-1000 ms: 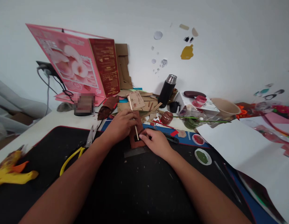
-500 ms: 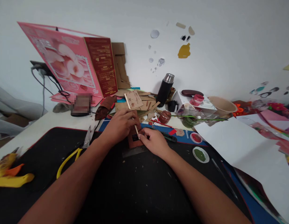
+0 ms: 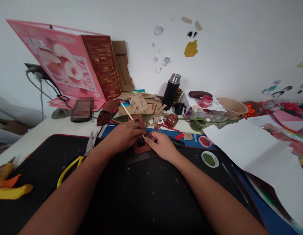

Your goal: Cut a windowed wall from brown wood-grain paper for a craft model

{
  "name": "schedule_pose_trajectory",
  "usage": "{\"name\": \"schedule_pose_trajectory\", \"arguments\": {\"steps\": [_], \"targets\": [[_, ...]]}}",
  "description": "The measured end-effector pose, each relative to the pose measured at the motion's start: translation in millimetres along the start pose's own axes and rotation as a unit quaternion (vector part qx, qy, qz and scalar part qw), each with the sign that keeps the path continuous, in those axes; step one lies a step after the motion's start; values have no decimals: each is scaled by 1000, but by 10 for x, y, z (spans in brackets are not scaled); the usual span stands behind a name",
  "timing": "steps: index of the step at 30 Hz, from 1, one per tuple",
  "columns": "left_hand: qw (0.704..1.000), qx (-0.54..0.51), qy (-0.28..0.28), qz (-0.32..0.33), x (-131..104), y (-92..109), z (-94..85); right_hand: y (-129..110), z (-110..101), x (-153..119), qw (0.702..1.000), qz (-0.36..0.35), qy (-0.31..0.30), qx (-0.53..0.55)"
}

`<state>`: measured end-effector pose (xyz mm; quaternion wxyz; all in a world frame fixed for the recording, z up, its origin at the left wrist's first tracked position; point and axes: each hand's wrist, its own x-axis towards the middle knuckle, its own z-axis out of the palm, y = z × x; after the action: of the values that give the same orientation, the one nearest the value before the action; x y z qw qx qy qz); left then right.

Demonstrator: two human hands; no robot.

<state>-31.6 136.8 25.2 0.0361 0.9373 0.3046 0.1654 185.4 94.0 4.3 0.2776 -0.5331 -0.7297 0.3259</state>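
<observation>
A thin pale wooden stick point(image 3: 127, 111) slants down through the closed fingers of my left hand point(image 3: 123, 136). Its lower end reaches a reddish-brown flat piece point(image 3: 141, 149) with a dark rectangular patch, which looks like painted card. From the other side, my right hand point(image 3: 162, 143) has its fingers curled at that piece's right edge, thumb close to the stick's lower end. The exact grip of the right fingertips is partly hidden. Beneath the piece, a clear sheet point(image 3: 141, 158) lies on the black mat point(image 3: 141, 195).
Yellow-handled scissors point(image 3: 89, 147) lie by my left forearm. A green cutter point(image 3: 178, 142), a red paint lid point(image 3: 205, 141) and a green paint lid point(image 3: 210, 159) are to the right. Behind stand paint jars point(image 3: 171, 120), a black flask point(image 3: 171, 93) and a pink box point(image 3: 68, 65).
The stick's upper end has swung left and now shows clearly above my left hand. Both hands stay at the brown piece. The whole view has shifted slightly.
</observation>
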Motion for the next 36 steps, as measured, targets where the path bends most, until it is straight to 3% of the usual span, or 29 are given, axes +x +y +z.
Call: {"name": "schedule_pose_trajectory", "arguments": {"steps": [9,16,36], "targets": [[999,-24,32,0,-16,-8,30,38,-14,-8,999,-12,-6,32],[1000,-9,14,-3,-44,-53,21,82,-27,11,993,14,1,120],[1000,-9,-16,7,-46,-105,36,94,-18,13,993,4,-10,114]]}}
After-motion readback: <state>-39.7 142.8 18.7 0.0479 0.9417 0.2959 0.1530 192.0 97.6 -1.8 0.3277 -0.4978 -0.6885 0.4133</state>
